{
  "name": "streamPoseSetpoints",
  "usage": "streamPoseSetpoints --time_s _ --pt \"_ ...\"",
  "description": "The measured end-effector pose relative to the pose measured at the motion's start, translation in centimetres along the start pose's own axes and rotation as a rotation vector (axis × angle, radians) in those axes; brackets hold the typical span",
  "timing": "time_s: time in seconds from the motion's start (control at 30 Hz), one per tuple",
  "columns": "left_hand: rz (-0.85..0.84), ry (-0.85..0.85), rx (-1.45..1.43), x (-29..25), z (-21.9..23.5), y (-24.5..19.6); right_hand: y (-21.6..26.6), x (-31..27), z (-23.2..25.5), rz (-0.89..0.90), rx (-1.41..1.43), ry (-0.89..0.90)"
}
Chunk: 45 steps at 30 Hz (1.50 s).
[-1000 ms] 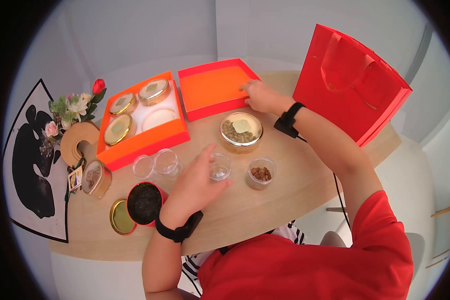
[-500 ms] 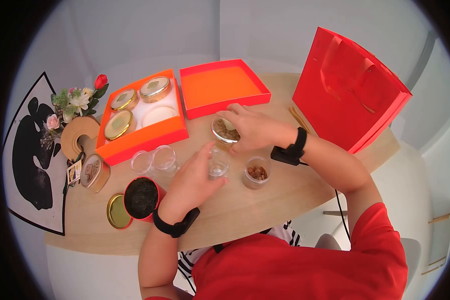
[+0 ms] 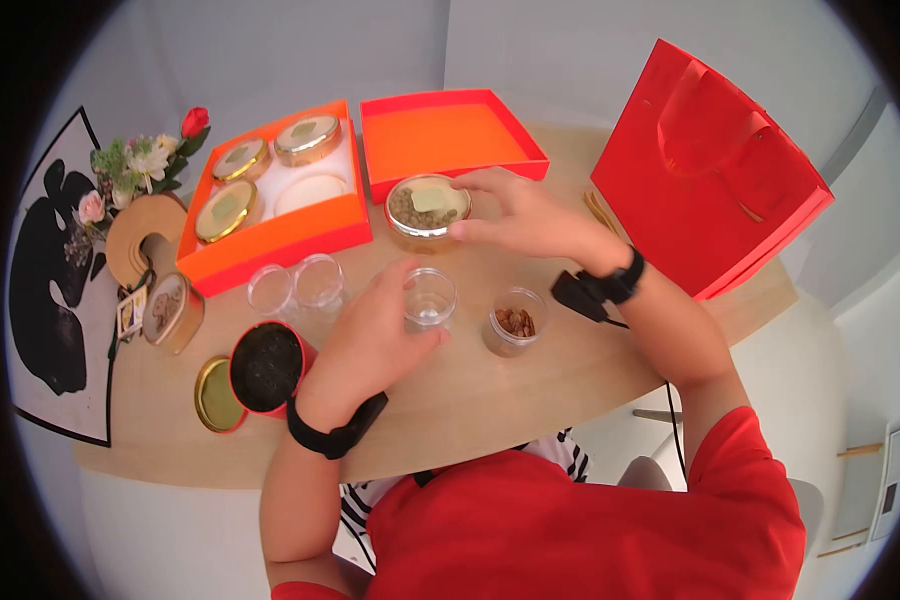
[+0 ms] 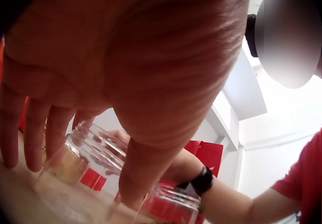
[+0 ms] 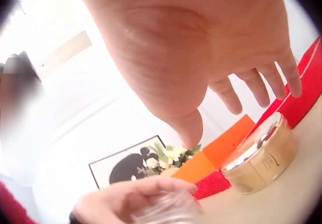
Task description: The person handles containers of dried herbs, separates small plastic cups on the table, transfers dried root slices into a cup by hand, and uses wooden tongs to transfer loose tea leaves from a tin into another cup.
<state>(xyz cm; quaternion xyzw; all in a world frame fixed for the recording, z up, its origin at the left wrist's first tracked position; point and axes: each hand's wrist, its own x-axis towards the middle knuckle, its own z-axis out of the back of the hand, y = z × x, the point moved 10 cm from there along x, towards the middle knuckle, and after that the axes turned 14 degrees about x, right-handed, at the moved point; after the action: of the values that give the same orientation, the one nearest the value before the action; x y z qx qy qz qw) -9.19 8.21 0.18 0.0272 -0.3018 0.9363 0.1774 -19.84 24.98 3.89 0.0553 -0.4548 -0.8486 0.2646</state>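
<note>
My left hand point(image 3: 362, 338) is spread around a clear plastic cup point(image 3: 432, 292), its fingers at the far side of the cup and its thumb at the near side. In the left wrist view the fingers point(image 4: 34, 133) hang straight beside the cup. My right hand point(image 3: 535, 222) stands beside a round, gold-rimmed jar point(image 3: 410, 232) with small round brownish pieces under its labelled lid. The right wrist view shows the fingers point(image 5: 254, 85) straight and apart from the jar. A second clear cup point(image 3: 512, 338) holds brown pieces, to the right of the first.
At the back left, an orange box point(image 3: 270, 250) holds three gold-lidded jars; beside it lies its lid point(image 3: 450, 135). A red paper bag point(image 3: 700, 180) stands right. Two clear cups point(image 3: 320, 282), a red tin point(image 3: 270, 367) of dark contents, its gold lid point(image 3: 218, 395) and flowers point(image 3: 140, 165) are left.
My right hand came from the orange box lid to the jar, shifted it left and back towards that lid, and now stands off it. The left hand stayed around the clear cup.
</note>
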Motion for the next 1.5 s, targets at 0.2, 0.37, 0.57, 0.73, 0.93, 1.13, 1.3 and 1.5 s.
streamPoseSetpoints --time_s 0.2,0.37,0.57,0.73,0.93,1.13,1.3,1.5 --pt "0.025 -0.006 -0.004 0.2 0.0 0.3 1.7 -9.6 0.0 0.011 0.007 0.209" --pt "0.123 0.084 -0.082 1.1 -0.8 -0.2 1.8 -11.7 -2.1 -0.019 0.008 0.194" --pt "0.026 -0.017 -0.009 0.8 0.5 -1.8 3.5 -11.2 -2.6 0.188 -0.152 0.193" --pt "-0.105 -0.114 0.033 -0.1 3.2 -3.8 7.8 -11.5 -0.4 0.444 0.019 -0.087" --pt "-0.343 -0.156 0.017 -1.1 3.5 -5.8 11.2 -11.8 -2.5 0.571 -0.067 -0.184" --pt "-0.251 -0.261 -0.157 -1.0 4.4 -4.1 13.5 -9.5 -2.8 0.562 0.010 -0.116" --pt "-0.321 -0.505 -0.195 -1.1 6.1 -3.5 16.2 -8.4 0.3 0.761 0.085 -0.027" --pt "-0.264 -0.512 -0.112 -0.9 5.9 -3.4 16.0 -8.9 0.8 0.794 -0.076 -0.044"
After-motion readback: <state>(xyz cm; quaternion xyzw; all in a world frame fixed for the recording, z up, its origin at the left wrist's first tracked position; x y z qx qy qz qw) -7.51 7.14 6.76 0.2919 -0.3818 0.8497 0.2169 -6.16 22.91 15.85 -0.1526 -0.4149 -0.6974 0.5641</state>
